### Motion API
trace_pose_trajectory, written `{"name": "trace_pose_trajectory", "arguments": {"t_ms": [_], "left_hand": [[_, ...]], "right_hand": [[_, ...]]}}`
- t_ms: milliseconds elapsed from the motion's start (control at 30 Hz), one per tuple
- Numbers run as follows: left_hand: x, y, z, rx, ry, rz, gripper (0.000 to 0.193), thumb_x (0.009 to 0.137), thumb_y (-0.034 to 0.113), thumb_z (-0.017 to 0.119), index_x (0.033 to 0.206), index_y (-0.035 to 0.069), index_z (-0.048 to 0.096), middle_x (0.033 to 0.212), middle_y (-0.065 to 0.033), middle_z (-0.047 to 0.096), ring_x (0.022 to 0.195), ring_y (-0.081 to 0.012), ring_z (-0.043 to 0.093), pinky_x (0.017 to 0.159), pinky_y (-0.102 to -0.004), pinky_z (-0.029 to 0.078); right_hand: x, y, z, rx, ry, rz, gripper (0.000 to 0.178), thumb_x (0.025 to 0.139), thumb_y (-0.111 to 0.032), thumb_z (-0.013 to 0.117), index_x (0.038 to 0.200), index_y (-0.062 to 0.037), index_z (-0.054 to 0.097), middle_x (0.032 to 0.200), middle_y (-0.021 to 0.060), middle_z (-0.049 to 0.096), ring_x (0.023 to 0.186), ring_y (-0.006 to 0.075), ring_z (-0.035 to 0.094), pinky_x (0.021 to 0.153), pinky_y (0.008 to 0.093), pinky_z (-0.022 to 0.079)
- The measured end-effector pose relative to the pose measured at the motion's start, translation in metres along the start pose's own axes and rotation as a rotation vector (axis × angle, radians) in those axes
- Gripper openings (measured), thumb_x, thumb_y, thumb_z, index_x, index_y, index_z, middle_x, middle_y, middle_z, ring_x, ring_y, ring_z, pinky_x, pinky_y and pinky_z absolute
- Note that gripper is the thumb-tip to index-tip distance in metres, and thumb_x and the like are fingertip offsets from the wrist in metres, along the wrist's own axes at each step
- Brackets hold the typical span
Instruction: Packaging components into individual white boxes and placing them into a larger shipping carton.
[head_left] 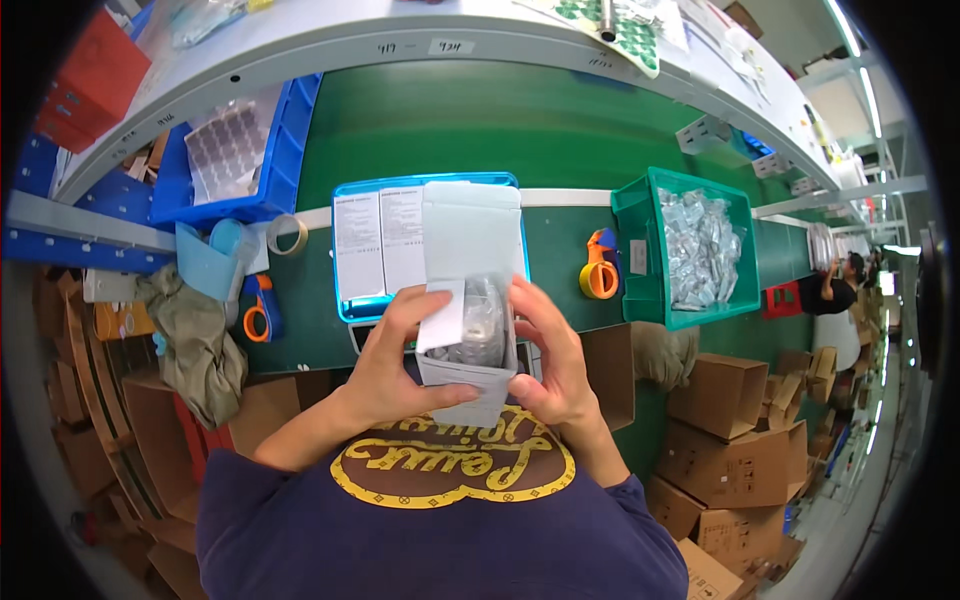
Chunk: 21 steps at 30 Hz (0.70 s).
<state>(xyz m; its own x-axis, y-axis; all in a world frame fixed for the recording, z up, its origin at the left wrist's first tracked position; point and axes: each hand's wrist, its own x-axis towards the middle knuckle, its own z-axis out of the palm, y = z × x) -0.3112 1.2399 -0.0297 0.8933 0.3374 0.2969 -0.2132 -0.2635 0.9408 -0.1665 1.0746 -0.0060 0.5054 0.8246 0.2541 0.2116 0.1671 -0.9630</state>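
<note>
Close to my chest, a small white cardboard box (pixel 465 377) stands with its top open. Its long lid flap (pixel 470 235) is raised at the far side. Inside sits an item in clear plastic wrap (pixel 484 318); its exact kind is hard to make out. My left hand (pixel 392 365) grips the box's left side, thumb across the near face, fingers at a white side flap or card (pixel 443 316). Curled along the right side is my right hand (pixel 553 362), its thumb against the near corner.
Beyond the box, a blue tray (pixel 338 250) holds white boxes. To the right are an orange-and-blue tape dispenser (pixel 600 270) and a green bin (pixel 637 300) of small clear-bagged parts. Another tape dispenser (pixel 258 318), a tape roll (pixel 287 235) and a blue bin (pixel 290 150) lie left.
</note>
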Motion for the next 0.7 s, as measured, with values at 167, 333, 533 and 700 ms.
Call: {"name": "trace_pose_trajectory", "arguments": {"t_ms": [167, 333, 533, 700], "left_hand": [[0.012, -0.008, 0.015, 0.002, -0.073, -0.246, 0.081, 0.065, 0.024, 0.089, 0.129, 0.012, 0.042, 0.125, -0.0138, 0.046, 0.114, -0.0281, 0.054, 0.087, -0.0382, 0.053], [0.038, -0.008, 0.032, -0.105, -0.087, -0.324, 0.074, 0.067, 0.015, 0.086, 0.129, 0.011, 0.046, 0.129, -0.0086, 0.046, 0.117, -0.0212, 0.053, 0.096, -0.0369, 0.048], [0.049, -0.006, 0.045, -0.081, -0.114, -0.414, 0.067, 0.068, 0.025, 0.086, 0.123, 0.01, 0.05, 0.131, -0.0078, 0.047, 0.116, -0.0222, 0.054, 0.089, -0.038, 0.05], [0.045, -0.017, 0.055, -0.059, -0.054, -0.296, 0.069, 0.069, 0.023, 0.086, 0.125, 0.007, 0.048, 0.141, -0.0099, 0.042, 0.121, -0.0235, 0.051, 0.089, -0.0365, 0.05]], "right_hand": [[0.013, 0.02, -0.023, -0.306, -0.159, 0.065, 0.055, 0.078, -0.031, 0.073, 0.121, -0.0014, 0.057, 0.134, 0.0257, 0.045, 0.116, 0.0328, 0.055, 0.094, 0.0411, 0.048], [0.013, 0.049, -0.01, 0.035, 0.181, -0.243, 0.03, 0.079, -0.01, 0.063, 0.105, -0.0051, 0.049, 0.13, 0.024, 0.044, 0.119, 0.0337, 0.052, 0.103, 0.0491, 0.038], [0.019, 0.043, -0.043, 0.054, -0.007, -0.062, 0.025, 0.085, -0.016, 0.059, 0.107, -0.0055, 0.052, 0.105, 0.0125, 0.048, 0.102, 0.0236, 0.053, 0.1, 0.04, 0.04], [0.044, 0.01, -0.059, 0.022, -0.25, 0.154, 0.033, 0.09, -0.016, 0.058, 0.119, 0.0003, 0.06, 0.121, 0.0128, 0.057, 0.116, 0.0243, 0.053, 0.099, 0.0329, 0.04]]}}
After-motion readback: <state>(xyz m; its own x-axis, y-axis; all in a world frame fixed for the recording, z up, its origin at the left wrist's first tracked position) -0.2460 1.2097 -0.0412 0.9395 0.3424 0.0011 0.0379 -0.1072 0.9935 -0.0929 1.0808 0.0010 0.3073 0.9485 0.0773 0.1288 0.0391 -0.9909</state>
